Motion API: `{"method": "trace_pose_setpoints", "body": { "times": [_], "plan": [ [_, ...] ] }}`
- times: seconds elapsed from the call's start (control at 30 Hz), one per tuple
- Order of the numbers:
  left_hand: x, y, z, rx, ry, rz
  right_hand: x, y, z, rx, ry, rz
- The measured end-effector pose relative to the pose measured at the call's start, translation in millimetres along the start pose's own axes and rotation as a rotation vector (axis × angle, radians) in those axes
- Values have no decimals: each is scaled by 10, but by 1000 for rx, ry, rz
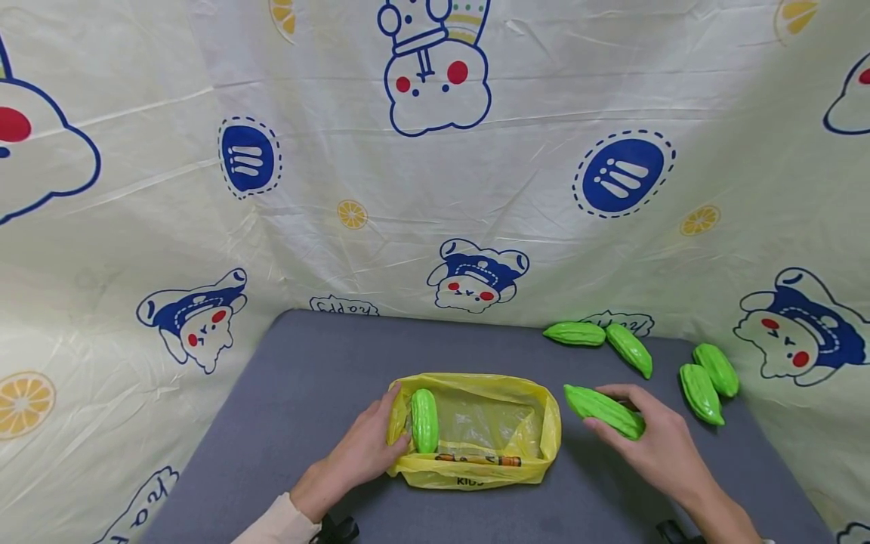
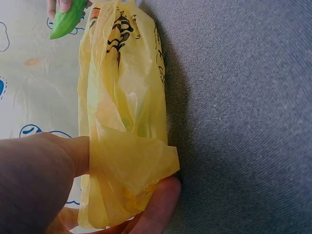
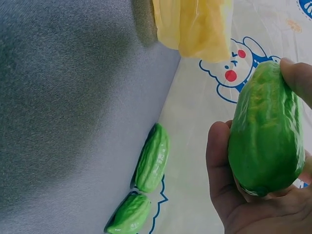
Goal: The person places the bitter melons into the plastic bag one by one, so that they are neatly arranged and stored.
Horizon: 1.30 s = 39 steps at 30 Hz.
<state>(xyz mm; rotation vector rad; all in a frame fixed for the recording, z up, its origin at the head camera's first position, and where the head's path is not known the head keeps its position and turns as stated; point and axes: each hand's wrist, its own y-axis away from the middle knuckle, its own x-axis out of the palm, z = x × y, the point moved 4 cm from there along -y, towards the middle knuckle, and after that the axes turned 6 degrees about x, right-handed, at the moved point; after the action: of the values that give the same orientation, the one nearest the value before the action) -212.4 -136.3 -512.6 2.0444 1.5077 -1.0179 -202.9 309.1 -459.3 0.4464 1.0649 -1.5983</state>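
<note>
A yellow plastic bag (image 1: 476, 472) stands with its mouth spread wide on the table, a green bitter melon (image 1: 425, 421) inside at its left end. My left hand (image 1: 367, 442) grips the bag's left end, thumb over the rim and fingers around the outside. In the left wrist view the bag (image 2: 131, 92) is bunched between thumb and fingers. To the right of the bag, my right hand (image 1: 655, 434) holds another bitter melon (image 1: 603, 410), its tip pointing toward the bag. The right wrist view shows this melon (image 3: 265, 131) between thumb and fingers.
Two bitter melons lie at the table's back edge, one sideways (image 1: 574, 334) and one slanted (image 1: 629, 350). Two more, a nearer melon (image 1: 701, 394) and a farther one (image 1: 717, 369), sit side by side near the right edge. A printed sheet (image 1: 408, 189) hangs behind the grey table (image 1: 326, 363).
</note>
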Motion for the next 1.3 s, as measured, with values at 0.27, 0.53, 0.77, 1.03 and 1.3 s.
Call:
{"method": "trace_pose_setpoints", "body": {
  "times": [0.27,0.53,0.77,1.03,1.3],
  "plan": [
    [3,-2,9,-11,2,6,20,-15,55,-6,-3,14],
    [-3,-1,10,-7,4,8,28,-36,96,-9,1,19],
    [3,-11,14,-14,1,13,20,-58,126,4,6,29],
    [9,-10,16,1,-3,4,29,-59,175,-1,-14,31],
    [8,-8,21,-8,15,14,67,-52,212,-33,-28,19]
  ]
}}
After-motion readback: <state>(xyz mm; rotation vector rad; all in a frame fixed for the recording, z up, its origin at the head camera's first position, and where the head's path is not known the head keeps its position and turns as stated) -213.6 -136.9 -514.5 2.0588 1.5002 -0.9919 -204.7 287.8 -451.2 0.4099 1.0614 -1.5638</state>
